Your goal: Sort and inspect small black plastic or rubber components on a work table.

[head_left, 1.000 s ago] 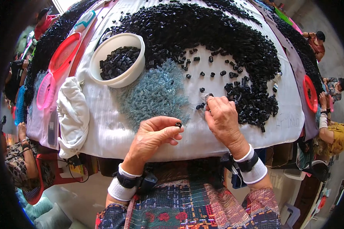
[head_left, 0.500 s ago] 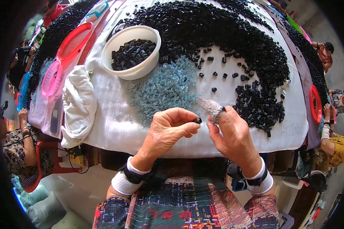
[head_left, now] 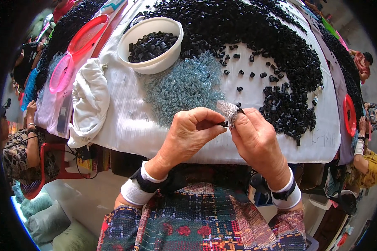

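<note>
Thumb and index finger of my left hand (head_left: 190, 131) pinch a small black plastic part (head_left: 223, 124). Against it come the fingertips of my right hand (head_left: 257, 134), which is closed; what it grips is hidden. One right finger wears a grey knitted finger cover (head_left: 228, 110), with a black band at its base. Just beyond my hands spreads a heap of small bluish-silver coil springs (head_left: 184, 90). Loose black parts (head_left: 252, 75) lie to the right of the springs, beside a denser pile (head_left: 287, 108).
A white bowl (head_left: 151, 65) of black parts stands beyond the springs. A crumpled white cloth (head_left: 90, 98) lies at left, near a pink basket (head_left: 61, 74) and a red sieve (head_left: 88, 35). More black parts cover the far table. Other people sit on both sides.
My hands have come together; the right fingertips now touch the black part in my left fingers. The view has shifted slightly, and the table sits a little higher in it.
</note>
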The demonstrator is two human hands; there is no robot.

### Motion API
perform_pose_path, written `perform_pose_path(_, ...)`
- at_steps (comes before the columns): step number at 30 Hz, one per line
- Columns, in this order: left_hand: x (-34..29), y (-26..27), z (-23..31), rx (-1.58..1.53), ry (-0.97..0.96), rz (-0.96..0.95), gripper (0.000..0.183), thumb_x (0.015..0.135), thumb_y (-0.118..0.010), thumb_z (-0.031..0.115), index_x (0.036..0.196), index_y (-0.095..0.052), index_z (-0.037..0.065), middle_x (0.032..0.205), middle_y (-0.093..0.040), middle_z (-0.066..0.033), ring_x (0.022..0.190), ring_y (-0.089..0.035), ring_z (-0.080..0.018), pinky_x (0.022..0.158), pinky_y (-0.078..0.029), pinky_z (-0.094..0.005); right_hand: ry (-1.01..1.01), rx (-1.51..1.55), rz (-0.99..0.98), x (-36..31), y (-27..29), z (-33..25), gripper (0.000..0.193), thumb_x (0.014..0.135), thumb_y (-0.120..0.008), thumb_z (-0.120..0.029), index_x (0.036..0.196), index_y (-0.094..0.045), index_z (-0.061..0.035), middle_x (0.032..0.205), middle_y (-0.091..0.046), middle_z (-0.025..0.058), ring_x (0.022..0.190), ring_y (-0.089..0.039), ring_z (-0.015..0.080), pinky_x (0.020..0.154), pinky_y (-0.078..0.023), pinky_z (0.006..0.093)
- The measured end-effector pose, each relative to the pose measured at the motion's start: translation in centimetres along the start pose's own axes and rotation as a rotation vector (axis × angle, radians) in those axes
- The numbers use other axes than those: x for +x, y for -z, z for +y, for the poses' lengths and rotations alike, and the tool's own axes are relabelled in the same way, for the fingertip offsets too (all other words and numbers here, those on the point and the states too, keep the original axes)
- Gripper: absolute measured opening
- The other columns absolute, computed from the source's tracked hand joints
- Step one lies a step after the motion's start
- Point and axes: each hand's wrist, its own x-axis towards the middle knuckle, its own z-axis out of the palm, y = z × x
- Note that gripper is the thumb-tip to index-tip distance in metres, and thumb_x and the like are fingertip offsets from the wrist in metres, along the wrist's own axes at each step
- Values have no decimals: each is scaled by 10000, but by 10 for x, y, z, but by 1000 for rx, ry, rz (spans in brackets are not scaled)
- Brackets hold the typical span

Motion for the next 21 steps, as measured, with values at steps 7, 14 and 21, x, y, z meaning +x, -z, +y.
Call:
perform_pose_path(7,-1,2,5,-265,175,-44,182,806,-686,35,962,-634,-43,844,-670,-90,731,-640,-128,664,-531,-235,-200,295,270,-15,-5,1,308,720,-610,109,1020,-590,36,891,-629,155,743,-613,296,645,-505,356)
perform_pose_path(14,-3,-2,1,-362,176,-42,185,814,-678,40,976,-634,-37,837,-670,-106,730,-650,-146,650,-542,-260,-92,251,292,-19,-12,2,341,713,-636,106,1040,-599,21,870,-621,139,724,-607,282,628,-489,348)
perform_pose_path(21,-4,-5,-2,-341,153,-47,182,810,-685,47,966,-636,-32,841,-671,-105,721,-648,-152,643,-539,-260,-132,258,271,-22,-14,0,299,694,-647,104,982,-599,41,829,-598,157,724,-598,307,631,-493,359)
